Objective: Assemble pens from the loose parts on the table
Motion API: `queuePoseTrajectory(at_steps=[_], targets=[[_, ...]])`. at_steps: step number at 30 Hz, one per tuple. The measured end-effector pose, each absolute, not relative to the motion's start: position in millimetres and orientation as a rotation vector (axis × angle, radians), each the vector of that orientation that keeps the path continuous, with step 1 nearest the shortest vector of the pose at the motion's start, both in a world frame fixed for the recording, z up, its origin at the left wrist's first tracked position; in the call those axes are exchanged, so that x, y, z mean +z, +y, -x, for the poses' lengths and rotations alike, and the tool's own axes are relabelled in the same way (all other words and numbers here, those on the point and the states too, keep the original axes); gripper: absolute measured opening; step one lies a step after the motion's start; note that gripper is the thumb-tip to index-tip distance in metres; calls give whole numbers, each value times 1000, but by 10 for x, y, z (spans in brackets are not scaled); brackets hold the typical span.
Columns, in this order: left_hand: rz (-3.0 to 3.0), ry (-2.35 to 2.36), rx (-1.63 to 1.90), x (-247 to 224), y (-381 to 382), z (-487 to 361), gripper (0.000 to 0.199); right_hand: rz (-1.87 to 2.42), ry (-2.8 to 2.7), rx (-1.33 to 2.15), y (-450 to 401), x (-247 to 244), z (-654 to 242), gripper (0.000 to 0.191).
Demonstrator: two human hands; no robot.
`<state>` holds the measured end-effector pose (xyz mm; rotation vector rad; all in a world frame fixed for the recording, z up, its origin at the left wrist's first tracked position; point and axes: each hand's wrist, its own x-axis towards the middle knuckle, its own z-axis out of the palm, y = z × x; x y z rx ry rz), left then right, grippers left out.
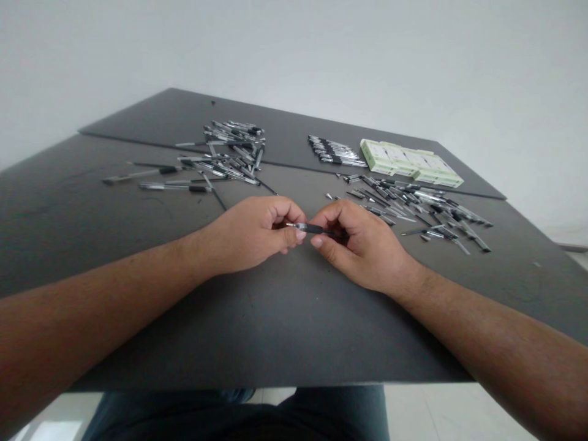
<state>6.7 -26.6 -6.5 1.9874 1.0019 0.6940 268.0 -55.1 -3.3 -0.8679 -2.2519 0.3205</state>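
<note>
Above the middle of the dark table, my left hand (250, 236) and my right hand (358, 245) meet with their fingertips pinching a black pen (312, 228) with a silver tip. The left fingers hold the silver end, and the right fingers cover the far end of the barrel. A loose heap of black-and-silver pens (229, 156) lies beyond my left hand. Scattered pen parts (408, 208) lie beyond my right hand. A tidy row of pens (335, 151) lies farther back.
Pale green and white boxes (411, 162) stand at the far right of the dark grey table top (275, 343), which is made of two boards with a seam across it. A white wall rises behind. My legs show below the front edge.
</note>
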Motion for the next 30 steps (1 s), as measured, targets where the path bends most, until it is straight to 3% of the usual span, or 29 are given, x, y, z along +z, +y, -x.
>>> queuePoseTrajectory(at_steps=[12,30], targets=[[-2115,1253,874,-67,-187,65,25,968,-2396,-83,-349,48,-3091,25],[-2284,1246,832,15,-294,27,18,992,-2456,-77,-412,45,-3011,25]])
